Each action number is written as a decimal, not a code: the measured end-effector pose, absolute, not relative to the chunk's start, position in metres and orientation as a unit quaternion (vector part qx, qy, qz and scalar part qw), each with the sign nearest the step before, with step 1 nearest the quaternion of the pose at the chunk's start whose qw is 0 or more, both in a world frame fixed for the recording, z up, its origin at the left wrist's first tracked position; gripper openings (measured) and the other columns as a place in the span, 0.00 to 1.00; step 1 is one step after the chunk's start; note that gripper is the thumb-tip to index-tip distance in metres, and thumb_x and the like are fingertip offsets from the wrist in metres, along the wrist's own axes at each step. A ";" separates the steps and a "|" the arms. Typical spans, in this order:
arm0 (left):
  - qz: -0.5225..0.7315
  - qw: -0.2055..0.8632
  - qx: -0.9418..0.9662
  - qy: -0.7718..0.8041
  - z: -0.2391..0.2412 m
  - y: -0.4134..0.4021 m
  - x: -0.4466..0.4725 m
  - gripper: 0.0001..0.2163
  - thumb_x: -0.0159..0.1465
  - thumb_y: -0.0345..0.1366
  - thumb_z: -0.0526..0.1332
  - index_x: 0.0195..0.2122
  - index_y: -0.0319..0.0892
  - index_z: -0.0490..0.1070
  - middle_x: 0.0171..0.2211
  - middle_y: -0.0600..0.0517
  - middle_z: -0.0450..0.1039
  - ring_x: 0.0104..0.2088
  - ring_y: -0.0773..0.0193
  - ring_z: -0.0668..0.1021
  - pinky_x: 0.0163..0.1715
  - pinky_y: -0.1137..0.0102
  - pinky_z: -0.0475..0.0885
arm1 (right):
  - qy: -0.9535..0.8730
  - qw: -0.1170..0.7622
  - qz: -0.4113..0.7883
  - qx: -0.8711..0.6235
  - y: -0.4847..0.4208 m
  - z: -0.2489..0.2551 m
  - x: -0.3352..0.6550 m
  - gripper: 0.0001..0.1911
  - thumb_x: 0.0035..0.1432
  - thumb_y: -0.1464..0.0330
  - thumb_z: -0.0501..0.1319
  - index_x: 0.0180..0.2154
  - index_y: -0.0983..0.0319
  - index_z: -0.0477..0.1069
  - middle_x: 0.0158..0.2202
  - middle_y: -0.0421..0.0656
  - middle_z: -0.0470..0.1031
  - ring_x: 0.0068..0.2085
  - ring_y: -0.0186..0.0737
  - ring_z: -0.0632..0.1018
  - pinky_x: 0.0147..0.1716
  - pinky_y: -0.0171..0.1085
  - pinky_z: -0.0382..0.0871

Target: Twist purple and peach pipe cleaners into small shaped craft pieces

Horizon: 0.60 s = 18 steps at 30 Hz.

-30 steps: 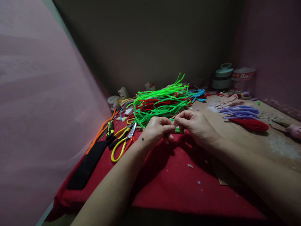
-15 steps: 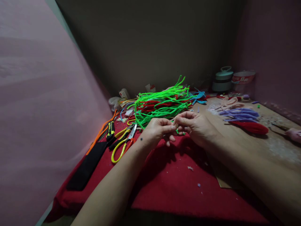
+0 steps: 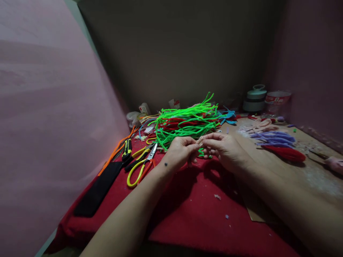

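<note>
My left hand (image 3: 182,150) and my right hand (image 3: 224,148) meet fingertip to fingertip above the front of the red cloth (image 3: 187,210). Between their pinched thumbs and forefingers is a small pale, pinkish fuzzy piece (image 3: 200,140), mostly hidden by the fingers. Just behind the hands lies a big heap of green pipe cleaners (image 3: 184,132), with red pipe cleaners (image 3: 179,124) among them. Left of my left hand rest scissors (image 3: 139,170) with yellow and red handles, beside yellow-and-black pliers (image 3: 138,157).
At left are a black flat case (image 3: 99,191), a yellow-black cutter (image 3: 127,149) and orange pipe cleaners (image 3: 115,151). The board (image 3: 241,130) at right bears purple pipe cleaners (image 3: 273,139) and a red fuzzy bundle (image 3: 285,153). Behind stand a lidded container (image 3: 255,100) and a tub (image 3: 278,101).
The view has tipped slightly, so the table sits a little lower. My fingers have shifted their pinch, and more of the pale piece shows between them.
</note>
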<state>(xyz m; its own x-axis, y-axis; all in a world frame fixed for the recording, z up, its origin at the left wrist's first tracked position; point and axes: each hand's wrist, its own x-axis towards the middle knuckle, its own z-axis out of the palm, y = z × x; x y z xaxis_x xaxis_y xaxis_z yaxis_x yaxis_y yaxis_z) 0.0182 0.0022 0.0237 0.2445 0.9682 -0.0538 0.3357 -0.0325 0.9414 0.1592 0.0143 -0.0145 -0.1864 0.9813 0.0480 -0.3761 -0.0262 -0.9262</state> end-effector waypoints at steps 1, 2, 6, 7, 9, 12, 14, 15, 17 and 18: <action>0.334 0.462 0.640 0.515 0.024 0.002 0.018 0.06 0.56 0.32 0.57 0.23 0.36 0.67 0.13 0.56 0.64 0.11 0.72 0.67 0.10 0.78 0.61 | -0.445 0.541 0.627 -0.340 0.014 -0.014 0.159 0.09 0.40 0.69 0.67 0.27 0.65 0.71 0.23 0.39 0.71 0.20 0.29 0.70 0.19 0.30 0.66; 0.331 0.455 0.646 0.516 0.024 0.002 0.018 0.07 0.56 0.32 0.57 0.23 0.36 0.66 0.13 0.56 0.64 0.11 0.72 0.67 0.11 0.78 0.61 | -0.450 0.543 0.623 -0.339 0.014 -0.014 0.158 0.10 0.41 0.68 0.66 0.28 0.65 0.70 0.22 0.39 0.71 0.20 0.29 0.70 0.19 0.30 0.65; 0.304 0.407 0.685 0.522 0.019 0.003 0.015 0.09 0.58 0.34 0.54 0.22 0.38 0.65 0.13 0.55 0.64 0.12 0.72 0.68 0.12 0.78 0.61 | -0.473 0.533 0.608 -0.350 0.014 -0.016 0.158 0.09 0.44 0.66 0.65 0.25 0.66 0.70 0.22 0.40 0.71 0.20 0.29 0.69 0.19 0.31 0.63; 0.296 0.390 0.697 0.524 0.017 0.003 0.014 0.09 0.58 0.34 0.53 0.22 0.38 0.65 0.13 0.55 0.65 0.12 0.72 0.68 0.12 0.78 0.61 | -0.477 0.530 0.608 -0.350 0.014 -0.017 0.158 0.09 0.44 0.66 0.65 0.25 0.66 0.70 0.22 0.40 0.71 0.20 0.29 0.69 0.20 0.31 0.63; 0.285 0.354 0.721 0.522 0.014 0.004 0.013 0.10 0.59 0.36 0.52 0.22 0.39 0.65 0.13 0.55 0.66 0.13 0.71 0.69 0.13 0.78 0.60 | -0.480 0.522 0.614 -0.346 0.016 -0.019 0.158 0.08 0.43 0.68 0.65 0.25 0.66 0.71 0.21 0.39 0.71 0.20 0.28 0.68 0.20 0.30 0.61; 0.277 0.310 0.750 0.515 0.011 0.004 0.014 0.11 0.59 0.36 0.50 0.22 0.39 0.65 0.14 0.54 0.67 0.15 0.70 0.71 0.15 0.79 0.60 | -0.477 0.513 0.622 -0.350 0.017 -0.021 0.158 0.06 0.40 0.70 0.65 0.24 0.65 0.70 0.19 0.37 0.69 0.18 0.28 0.67 0.19 0.30 0.59; 0.275 0.284 0.761 0.515 0.011 0.003 0.015 0.11 0.60 0.35 0.50 0.23 0.39 0.66 0.14 0.54 0.67 0.16 0.70 0.71 0.16 0.78 0.61 | -0.478 0.512 0.620 -0.355 0.018 -0.021 0.158 0.06 0.40 0.69 0.65 0.23 0.65 0.70 0.18 0.37 0.68 0.18 0.28 0.67 0.19 0.31 0.60; 0.273 0.273 0.765 0.516 0.011 0.003 0.016 0.12 0.60 0.35 0.49 0.23 0.39 0.66 0.15 0.54 0.67 0.16 0.70 0.71 0.17 0.78 0.61 | -0.481 0.512 0.617 -0.355 0.018 -0.021 0.159 0.06 0.40 0.69 0.65 0.23 0.65 0.69 0.18 0.38 0.68 0.18 0.28 0.67 0.19 0.31 0.60; 0.265 0.243 0.775 0.520 0.010 0.002 0.017 0.12 0.60 0.34 0.49 0.23 0.39 0.66 0.15 0.54 0.67 0.17 0.70 0.71 0.18 0.78 0.61 | -0.489 0.505 0.616 -0.356 0.018 -0.021 0.159 0.06 0.41 0.69 0.64 0.22 0.65 0.69 0.18 0.38 0.68 0.18 0.28 0.66 0.19 0.31 0.59; 0.261 0.218 0.783 0.521 0.010 0.001 0.018 0.12 0.60 0.33 0.49 0.23 0.39 0.66 0.15 0.54 0.68 0.17 0.70 0.71 0.19 0.78 0.61 | -0.493 0.499 0.617 -0.358 0.019 -0.021 0.159 0.06 0.41 0.69 0.64 0.21 0.65 0.69 0.18 0.38 0.68 0.18 0.28 0.66 0.19 0.31 0.59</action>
<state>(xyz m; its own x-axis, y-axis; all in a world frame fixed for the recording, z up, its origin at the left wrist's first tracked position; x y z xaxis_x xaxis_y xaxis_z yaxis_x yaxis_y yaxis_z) 0.0180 0.0014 0.0098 0.3204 0.9299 0.1809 0.7030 -0.3613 0.6125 0.1595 0.0186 -0.0206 -0.2461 0.9679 0.0506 -0.2625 -0.0163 -0.9648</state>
